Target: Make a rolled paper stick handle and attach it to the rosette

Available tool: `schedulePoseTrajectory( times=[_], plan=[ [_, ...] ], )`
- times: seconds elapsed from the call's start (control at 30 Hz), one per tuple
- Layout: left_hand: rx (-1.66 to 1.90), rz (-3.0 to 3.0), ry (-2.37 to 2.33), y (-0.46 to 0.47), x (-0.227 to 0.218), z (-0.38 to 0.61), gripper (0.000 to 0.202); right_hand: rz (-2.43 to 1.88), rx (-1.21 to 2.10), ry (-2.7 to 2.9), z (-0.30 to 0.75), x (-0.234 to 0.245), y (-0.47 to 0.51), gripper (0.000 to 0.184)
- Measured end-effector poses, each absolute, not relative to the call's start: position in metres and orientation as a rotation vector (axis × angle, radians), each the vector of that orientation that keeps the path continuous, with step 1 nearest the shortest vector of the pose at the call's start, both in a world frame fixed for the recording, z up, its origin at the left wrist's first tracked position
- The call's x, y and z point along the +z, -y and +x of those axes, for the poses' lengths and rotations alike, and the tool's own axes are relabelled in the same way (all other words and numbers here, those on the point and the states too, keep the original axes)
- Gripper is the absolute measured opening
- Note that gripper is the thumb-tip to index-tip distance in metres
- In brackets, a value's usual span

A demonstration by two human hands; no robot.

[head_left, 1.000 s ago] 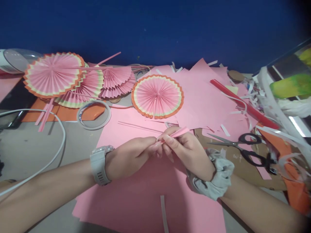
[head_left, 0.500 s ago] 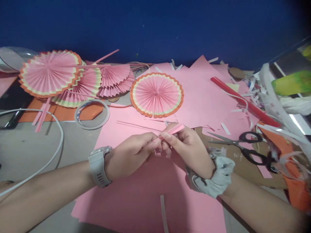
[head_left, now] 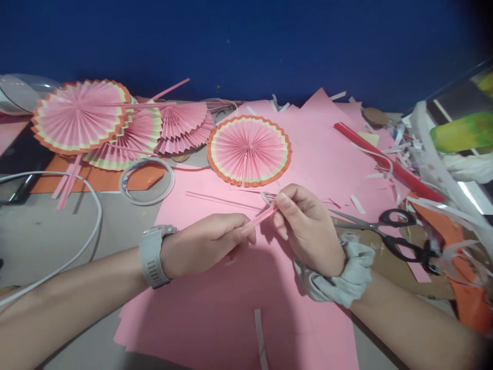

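Observation:
Both hands meet over a large pink paper sheet (head_left: 239, 308) in the middle of the table. My left hand (head_left: 204, 246), with a grey watch on its wrist, is closed and pinches one end of a narrow folded pink paper strip (head_left: 259, 219). My right hand (head_left: 308, 228), with a grey scrunchie on its wrist, is closed on the strip's other end. The strip runs slanted between the two hands, just above the sheet.
A round pleated pink fan (head_left: 249, 150) lies just beyond the hands; more pleated fans (head_left: 80, 115) are stacked at back left. A tape ring (head_left: 146, 181) and white cable (head_left: 82, 226) lie left. Black scissors (head_left: 389, 231), a red roll (head_left: 385, 159) and paper scraps crowd the right.
The hands have drawn slightly apart, so more of the strip shows between them. The right hand has slid up along the strip, covering the end that stuck out before.

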State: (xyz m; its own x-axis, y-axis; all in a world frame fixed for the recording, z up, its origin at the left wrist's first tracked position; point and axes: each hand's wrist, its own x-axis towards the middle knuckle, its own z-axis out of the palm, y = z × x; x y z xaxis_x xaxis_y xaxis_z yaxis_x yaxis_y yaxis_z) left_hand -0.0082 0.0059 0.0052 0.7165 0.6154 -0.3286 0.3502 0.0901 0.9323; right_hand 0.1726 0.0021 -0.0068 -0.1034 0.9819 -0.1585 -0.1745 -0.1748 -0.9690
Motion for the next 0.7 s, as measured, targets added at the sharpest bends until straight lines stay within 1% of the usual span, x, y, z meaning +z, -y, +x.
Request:
schedulePoseTrajectory(
  times=[0.1, 0.27, 0.4, 0.5, 0.6, 0.7],
  plan=[
    [0.283, 1.562, -0.876, -0.002, 0.004, -0.004, 0.029, -1.175, 1.466, 1.126, 0.171, -0.006, 0.002, 0.022],
    [0.434, 1.451, -0.828, 0.004, 0.002, -0.002, 0.033, -1.069, 1.549, 1.394, 0.17, -0.004, 0.004, 0.013],
    [0.272, 1.112, -0.646, 0.0, 0.007, -0.01, 0.038, -0.941, 1.591, 1.541, 0.174, -0.003, 0.002, 0.009],
    [0.158, 0.922, -0.542, -0.004, 0.01, -0.011, 0.039, -0.892, 1.644, 1.53, 0.175, -0.003, 0.002, 0.011],
    [0.205, 1.025, -0.582, -0.002, 0.011, -0.009, 0.035, -0.928, 1.671, 1.428, 0.175, -0.003, 0.002, 0.013],
    [0.361, 1.252, -0.775, 0.002, 0.011, -0.005, 0.032, -1.011, 1.614, 1.369, 0.175, -0.004, 0.003, 0.014]
  ],
)
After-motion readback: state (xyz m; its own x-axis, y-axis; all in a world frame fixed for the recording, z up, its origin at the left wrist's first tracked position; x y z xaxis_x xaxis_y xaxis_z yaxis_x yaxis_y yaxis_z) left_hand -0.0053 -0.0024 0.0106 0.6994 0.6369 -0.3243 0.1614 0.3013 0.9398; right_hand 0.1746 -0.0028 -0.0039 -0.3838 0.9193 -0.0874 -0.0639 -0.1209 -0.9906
